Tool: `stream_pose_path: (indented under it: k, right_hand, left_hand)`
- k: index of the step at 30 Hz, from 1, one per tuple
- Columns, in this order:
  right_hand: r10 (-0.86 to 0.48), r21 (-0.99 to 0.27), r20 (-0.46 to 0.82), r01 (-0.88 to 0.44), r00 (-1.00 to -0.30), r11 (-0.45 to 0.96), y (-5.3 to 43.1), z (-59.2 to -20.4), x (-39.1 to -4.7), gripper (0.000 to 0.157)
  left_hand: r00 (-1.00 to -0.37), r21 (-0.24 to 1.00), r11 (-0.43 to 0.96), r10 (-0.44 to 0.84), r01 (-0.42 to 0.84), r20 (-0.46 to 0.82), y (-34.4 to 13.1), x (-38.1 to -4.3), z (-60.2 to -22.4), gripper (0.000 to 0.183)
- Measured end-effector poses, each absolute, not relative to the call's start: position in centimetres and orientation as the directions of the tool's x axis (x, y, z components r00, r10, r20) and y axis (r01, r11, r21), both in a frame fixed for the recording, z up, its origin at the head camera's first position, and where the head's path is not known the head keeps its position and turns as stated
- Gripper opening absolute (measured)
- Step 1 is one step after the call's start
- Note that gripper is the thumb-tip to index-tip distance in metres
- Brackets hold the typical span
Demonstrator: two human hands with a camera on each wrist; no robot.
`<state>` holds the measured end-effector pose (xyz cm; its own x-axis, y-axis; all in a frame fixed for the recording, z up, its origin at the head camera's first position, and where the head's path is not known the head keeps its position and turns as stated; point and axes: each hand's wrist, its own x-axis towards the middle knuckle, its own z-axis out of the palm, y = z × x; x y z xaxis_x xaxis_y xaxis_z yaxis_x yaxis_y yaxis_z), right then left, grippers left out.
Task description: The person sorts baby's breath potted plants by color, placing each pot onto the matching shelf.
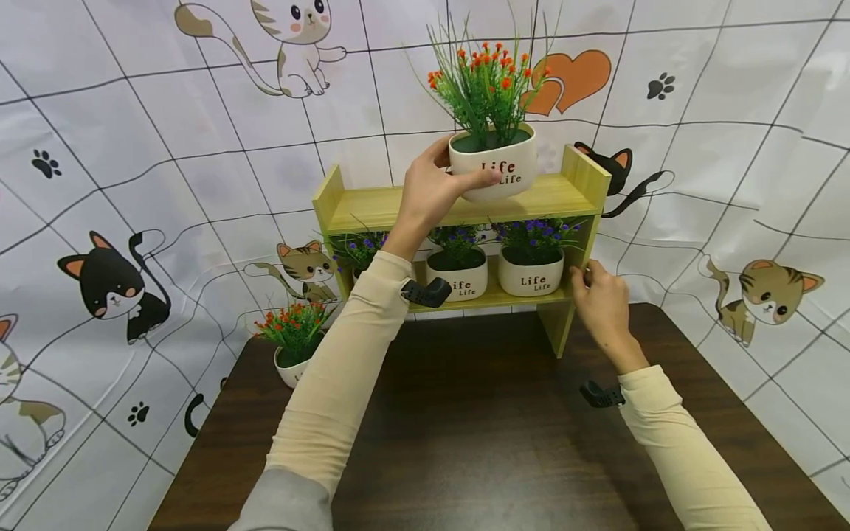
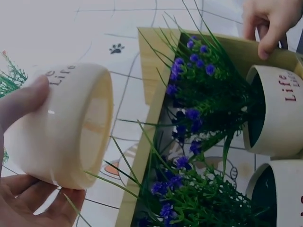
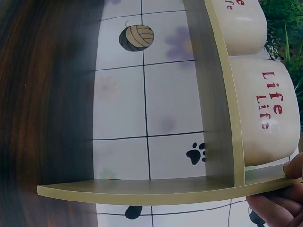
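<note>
My left hand point(image 1: 432, 184) grips a white oval flower pot point(image 1: 511, 166) marked "Life" with orange flowers point(image 1: 491, 74). In the head view the pot overlaps the top board point(image 1: 372, 205) of a small wooden shelf; the left wrist view shows its open-looking underside point(image 2: 97, 123). My right hand point(image 1: 600, 299) holds the shelf's right side panel point(image 1: 584, 243), thumb on the inner face and fingers outside. On the middle board stand several white pots with purple flowers, among them a middle pot point(image 1: 458, 276) and a right pot point(image 1: 531, 274); my left forearm partly hides the leftmost.
The shelf stands at the back of a dark wooden table point(image 1: 491, 428). Left of it, a white pot point(image 1: 292, 372) with orange flowers sits on the table, partly behind my left sleeve. Behind rises a white wall covering point(image 1: 199, 169) with printed cats and grid lines.
</note>
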<state>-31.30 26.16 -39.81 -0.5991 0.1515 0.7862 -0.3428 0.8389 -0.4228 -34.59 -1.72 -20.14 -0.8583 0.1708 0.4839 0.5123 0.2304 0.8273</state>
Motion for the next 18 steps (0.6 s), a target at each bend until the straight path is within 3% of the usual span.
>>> stream_pose_path:
  k: [4, 11, 18]
  right_hand:
    - [0.153, -0.424, 0.786, -0.342, -0.599, 0.838, 26.2, -39.8, -31.4, 0.021]
    - [0.143, -0.398, 0.81, -0.354, -0.569, 0.846, 26.1, -39.9, -31.5, 0.019]
    - [0.145, -0.403, 0.806, -0.353, -0.574, 0.844, 26.1, -39.8, -31.4, 0.02]
  left_hand:
    - [-0.875, 0.835, 0.264, 0.175, 0.483, 0.451, -1.6, -35.3, -20.3, 0.076]
    - [-0.902, 0.831, 0.352, 0.185, 0.431, 0.389, -1.3, -36.2, -21.2, 0.085]
    - [-0.894, 0.813, 0.372, 0.216, 0.448, 0.393, -1.1, -36.6, -21.7, 0.06]
